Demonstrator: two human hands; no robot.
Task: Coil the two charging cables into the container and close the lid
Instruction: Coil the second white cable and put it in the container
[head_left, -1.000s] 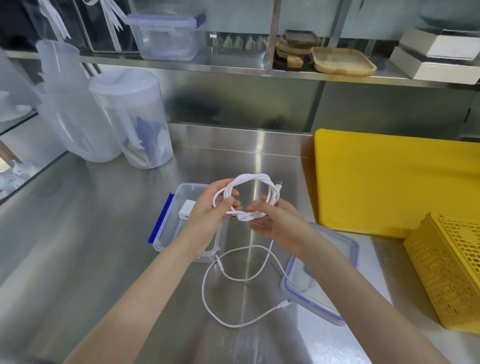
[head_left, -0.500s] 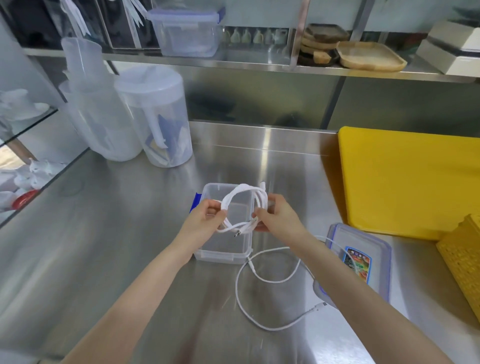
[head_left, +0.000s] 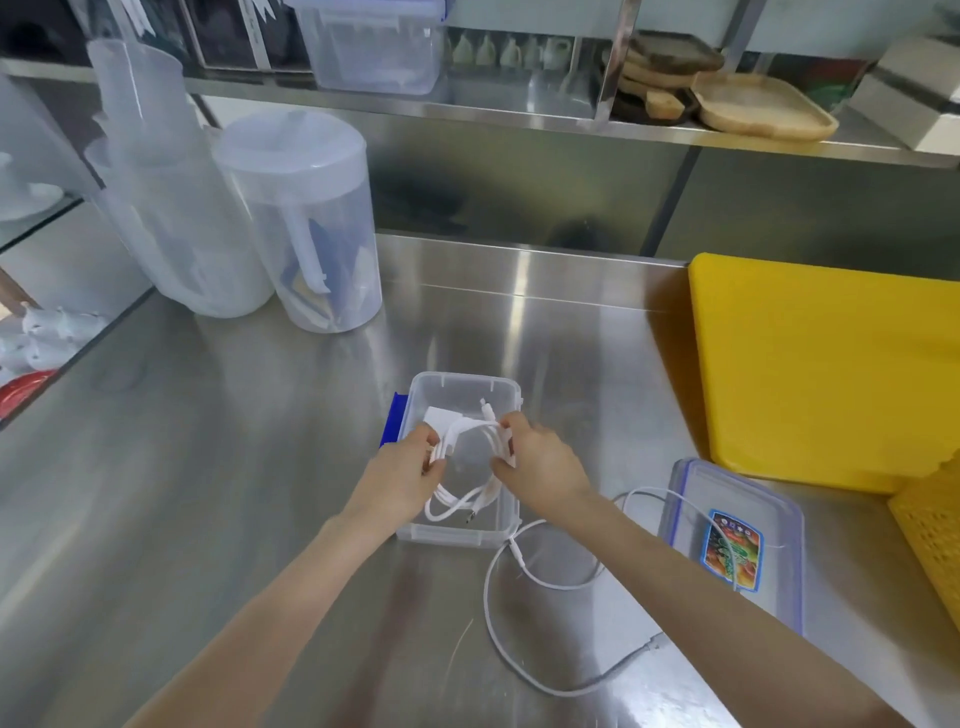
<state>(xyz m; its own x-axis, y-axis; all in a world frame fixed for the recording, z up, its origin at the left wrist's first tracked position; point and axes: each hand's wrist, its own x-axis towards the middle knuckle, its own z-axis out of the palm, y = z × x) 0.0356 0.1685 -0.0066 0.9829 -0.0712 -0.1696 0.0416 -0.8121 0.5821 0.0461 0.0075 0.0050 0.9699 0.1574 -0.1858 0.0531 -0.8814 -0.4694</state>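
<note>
Two white charging cables are seen on the steel counter (head_left: 234, 493). One, the coiled cable (head_left: 467, 470), is wound into a few loose loops and is held over the open container (head_left: 465, 387), its lower loops and a plug end hanging down inside the clear box. It is pinched at its left side by the left hand (head_left: 402, 480), whose fingers are curled round the strands, and at its right side by the right hand (head_left: 540, 467), whose fingertips are closed on the loops. A small white charger block (head_left: 438, 417) is seen in the far left part of the container, just beyond the coil.

The container is a clear, rectangular plastic box with rounded corners; a blue clip (head_left: 393, 420) is folded out along its left side. The second cable (head_left: 524, 571), thin and white, is left uncoiled on the counter just near and right of the container. It lies in a wide open curve, with one stretch running across the lid (head_left: 685, 499) and one plug end resting near the lid's near left corner.

The lid lies flat on the counter to the right of the container, apart from it. It is clear with a blue seal round its rim, and a colourful sticker (head_left: 731, 551) with a blue border is fixed near its middle; the print on it is too small to be read.

A yellow board (head_left: 831, 374) lies beyond the lid, at the right.
</note>
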